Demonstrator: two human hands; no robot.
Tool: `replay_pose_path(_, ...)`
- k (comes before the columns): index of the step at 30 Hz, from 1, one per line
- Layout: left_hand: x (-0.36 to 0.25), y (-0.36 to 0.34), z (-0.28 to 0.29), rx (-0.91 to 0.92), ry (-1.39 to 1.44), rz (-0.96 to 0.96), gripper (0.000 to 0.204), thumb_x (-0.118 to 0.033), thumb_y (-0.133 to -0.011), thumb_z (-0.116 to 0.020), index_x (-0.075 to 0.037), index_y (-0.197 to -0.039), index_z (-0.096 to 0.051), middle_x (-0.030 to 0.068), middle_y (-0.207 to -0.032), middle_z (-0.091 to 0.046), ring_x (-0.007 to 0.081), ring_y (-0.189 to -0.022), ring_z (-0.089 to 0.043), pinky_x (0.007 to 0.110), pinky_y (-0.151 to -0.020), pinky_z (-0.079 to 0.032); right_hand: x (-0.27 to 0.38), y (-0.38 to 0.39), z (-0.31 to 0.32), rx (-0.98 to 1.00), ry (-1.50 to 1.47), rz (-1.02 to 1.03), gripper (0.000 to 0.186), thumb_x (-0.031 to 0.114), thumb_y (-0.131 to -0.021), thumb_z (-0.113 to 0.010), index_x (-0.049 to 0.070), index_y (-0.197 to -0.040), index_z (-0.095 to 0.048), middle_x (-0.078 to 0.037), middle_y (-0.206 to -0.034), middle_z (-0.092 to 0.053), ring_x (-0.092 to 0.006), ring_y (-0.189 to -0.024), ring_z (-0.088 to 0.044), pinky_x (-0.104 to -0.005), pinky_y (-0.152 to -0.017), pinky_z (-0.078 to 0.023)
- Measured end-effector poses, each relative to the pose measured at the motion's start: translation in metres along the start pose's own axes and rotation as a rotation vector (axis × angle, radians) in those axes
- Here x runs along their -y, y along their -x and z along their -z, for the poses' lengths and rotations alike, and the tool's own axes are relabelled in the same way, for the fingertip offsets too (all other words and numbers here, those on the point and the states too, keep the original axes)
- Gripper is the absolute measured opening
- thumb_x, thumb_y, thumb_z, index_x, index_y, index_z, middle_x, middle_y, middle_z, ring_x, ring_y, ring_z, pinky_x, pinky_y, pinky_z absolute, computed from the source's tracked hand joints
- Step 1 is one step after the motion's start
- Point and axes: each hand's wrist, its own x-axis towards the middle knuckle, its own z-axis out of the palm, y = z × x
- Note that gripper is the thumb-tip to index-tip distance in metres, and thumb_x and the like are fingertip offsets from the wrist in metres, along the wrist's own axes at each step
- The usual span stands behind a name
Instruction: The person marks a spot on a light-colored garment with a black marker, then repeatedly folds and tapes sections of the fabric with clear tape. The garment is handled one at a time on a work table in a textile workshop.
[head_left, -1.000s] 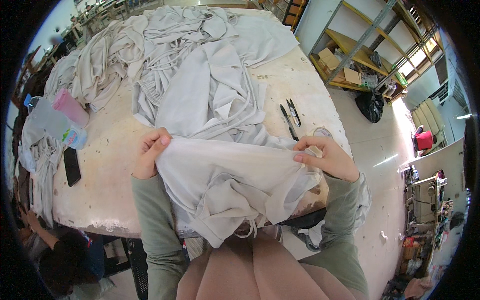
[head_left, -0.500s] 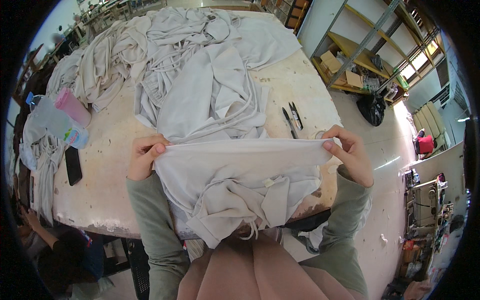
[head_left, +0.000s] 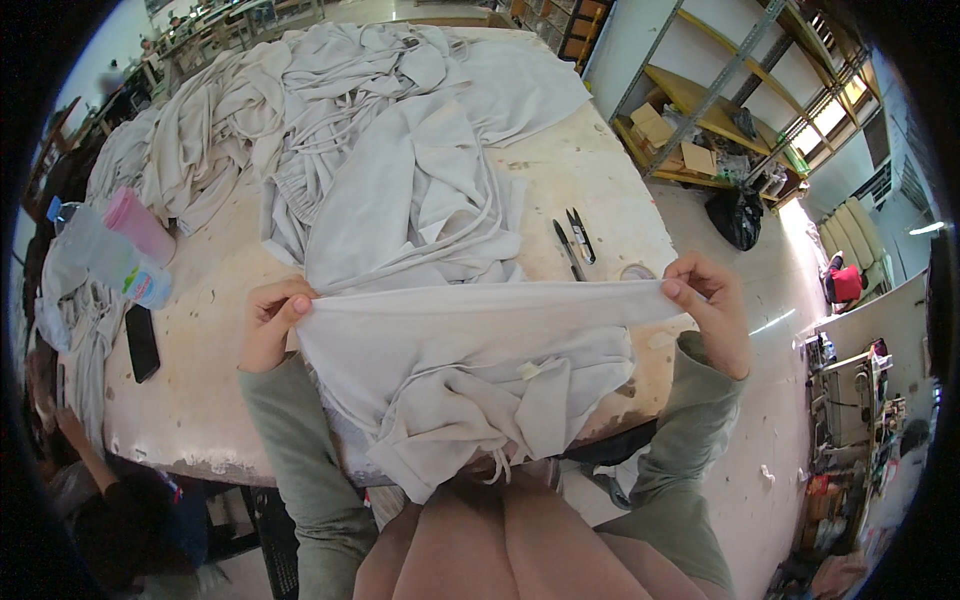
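A pale grey garment point(head_left: 460, 322) is stretched between my hands over the near part of the table, its upper edge pulled nearly straight. My left hand point(head_left: 275, 318) pinches the left end of that edge between thumb and fingers. At the other end, my right hand point(head_left: 708, 312) has the edge's right corner in a similar pinch. The lower part of the cloth lies bunched toward me, with a drawstring hanging at the table's front and a small pale tag on it. Just beyond lies a further pile of grey garments point(head_left: 400, 200).
Two dark pens point(head_left: 575, 245) and a roll of tape point(head_left: 636, 272) lie right of the pile. At left are a clear bottle point(head_left: 100, 250), a pink tumbler point(head_left: 140, 225) and a black phone point(head_left: 143, 343). Metal shelving point(head_left: 700, 100) stands beyond; a person's arm point(head_left: 85, 445) shows at lower left.
My hands have moved slightly apart, drawing the garment's upper edge wider and tauter. Both hands keep their pinch. The view has shifted a little.
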Motion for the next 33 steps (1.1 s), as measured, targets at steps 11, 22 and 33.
replay_pose_path(11, 0.001, -0.009, -0.005, -0.178, -0.053, 0.171, 0.022, -0.021, -0.092, -0.056, -0.004, -0.078, -0.054, -0.0067, -0.07, -0.045, 0.003, -0.066, -0.036, 0.02, -0.06, -0.028, -0.017, -0.024, -0.033, -0.145, -0.346, 0.041, 0.019, 0.009, -0.086, -0.067, -0.001, -0.101, -0.062, 0.0, -0.088, -0.059, -0.0069, -0.082, -0.054, -0.0212, -0.073, -0.043)
replay_pose_path(22, 0.012, -0.019, -0.023, -0.229, -0.594, 0.088, 0.017, -0.018, -0.092, -0.056, -0.003, -0.086, -0.058, -0.0023, -0.072, -0.049, 0.0107, -0.067, -0.045, 0.023, -0.063, -0.034, -0.045, -0.075, -0.066, -0.42, -0.525, 0.199, 0.034, 0.007, -0.086, -0.064, 0.0, -0.118, -0.053, -0.003, -0.092, -0.054, -0.01, -0.081, -0.057, -0.0243, -0.071, -0.047)
replay_pose_path(33, -0.012, 0.034, -0.128, 0.264, -0.709, -0.015, 0.026, -0.011, -0.081, -0.066, -0.004, -0.104, -0.06, 0.0115, -0.094, -0.06, 0.0278, -0.083, -0.059, 0.035, -0.073, -0.047, -0.106, -0.097, -0.071, -0.541, -0.552, 0.087, 0.034, 0.006, -0.084, -0.066, 0.001, -0.115, -0.055, -0.004, -0.094, -0.054, -0.0113, -0.082, -0.058, -0.0233, -0.065, -0.048)
